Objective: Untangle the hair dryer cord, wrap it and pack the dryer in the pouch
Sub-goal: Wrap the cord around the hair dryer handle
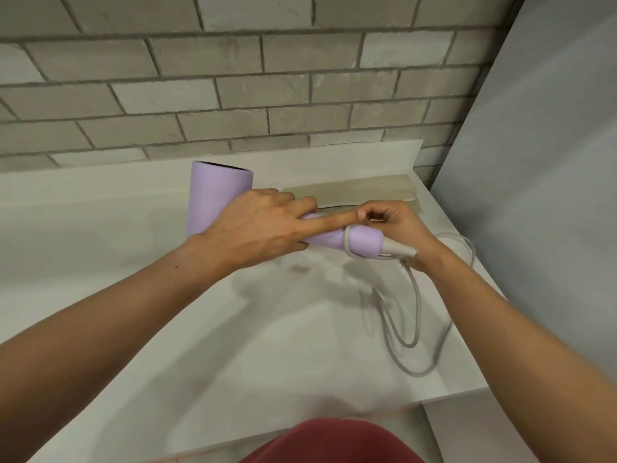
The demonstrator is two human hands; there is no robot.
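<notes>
while left hand [263, 228] grips the dryer [220, 195], right hand [394, 225] loops cord [414, 315].

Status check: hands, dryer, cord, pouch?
Left hand grips dryer handle. Right hand winding cord; one loop on, rest slack on counter. Pouch flat behind, unobstructed.

left hand [257, 228]: closed grip, forefinger extended | right hand [397, 225]: fingers pinched | both forearms reaching forward
</notes>
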